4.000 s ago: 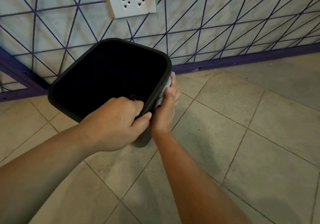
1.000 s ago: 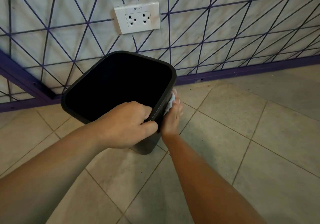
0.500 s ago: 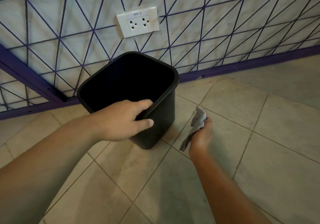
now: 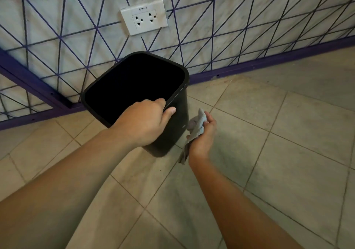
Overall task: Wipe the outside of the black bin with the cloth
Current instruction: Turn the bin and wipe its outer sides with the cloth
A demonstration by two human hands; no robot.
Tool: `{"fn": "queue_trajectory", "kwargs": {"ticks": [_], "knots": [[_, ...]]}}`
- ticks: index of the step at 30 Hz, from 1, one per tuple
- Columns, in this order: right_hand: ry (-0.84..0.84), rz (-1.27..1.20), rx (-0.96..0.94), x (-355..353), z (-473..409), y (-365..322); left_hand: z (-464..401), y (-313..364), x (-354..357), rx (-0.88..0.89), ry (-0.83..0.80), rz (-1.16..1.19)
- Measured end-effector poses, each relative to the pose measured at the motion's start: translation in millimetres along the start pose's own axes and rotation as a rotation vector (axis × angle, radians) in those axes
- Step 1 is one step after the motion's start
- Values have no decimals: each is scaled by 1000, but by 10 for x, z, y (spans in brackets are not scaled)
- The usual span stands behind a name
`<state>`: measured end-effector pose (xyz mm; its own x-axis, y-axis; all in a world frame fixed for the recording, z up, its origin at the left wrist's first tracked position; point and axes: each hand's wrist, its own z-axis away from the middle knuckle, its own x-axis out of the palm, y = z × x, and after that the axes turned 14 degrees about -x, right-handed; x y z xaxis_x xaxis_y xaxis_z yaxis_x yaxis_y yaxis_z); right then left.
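Observation:
The black bin (image 4: 180, 114) stands on the tiled floor, tilted toward the wall, its dark open mouth facing me. My left hand (image 4: 143, 123) grips its near rim, fingers inside and thumb on the outer wall. A crumpled grey cloth (image 4: 195, 129) is bunched in my right hand (image 4: 203, 135), which sits just right of the bin's lower right side. The cloth's edge is beside the bin wall; I cannot tell whether it touches. A tail of cloth hangs below my wrist.
A white wall with a purple line pattern rises right behind the bin, carrying a white double socket (image 4: 144, 18). A purple skirting strip (image 4: 269, 61) runs along the wall's foot. Beige floor tiles (image 4: 269, 152) spread to the right and toward me.
A second ago my right hand pressed the cloth against the bin's right side under the rim. It came off and down, and now rests close beside the bin's lower side. Left hand keeps its grip.

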<state>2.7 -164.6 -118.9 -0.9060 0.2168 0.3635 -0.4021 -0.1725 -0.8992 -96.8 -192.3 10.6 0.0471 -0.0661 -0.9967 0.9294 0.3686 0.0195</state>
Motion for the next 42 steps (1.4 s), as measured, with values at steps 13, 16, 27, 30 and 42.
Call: {"fn": "queue_trajectory", "kwargs": {"ticks": [13, 16, 27, 30, 42], "knots": [[75, 180, -79, 363, 200, 65, 126, 127, 136, 79, -72, 238], [29, 133, -47, 345, 128, 89, 95, 136, 113, 92, -75, 269], [41, 86, 36, 326, 195, 196, 2, 163, 121, 102, -68, 308], [57, 138, 46, 259, 12, 371, -9, 157, 114, 102, -63, 301], [79, 72, 111, 265, -156, 302, -38, 165, 91, 77, -90, 320]]}}
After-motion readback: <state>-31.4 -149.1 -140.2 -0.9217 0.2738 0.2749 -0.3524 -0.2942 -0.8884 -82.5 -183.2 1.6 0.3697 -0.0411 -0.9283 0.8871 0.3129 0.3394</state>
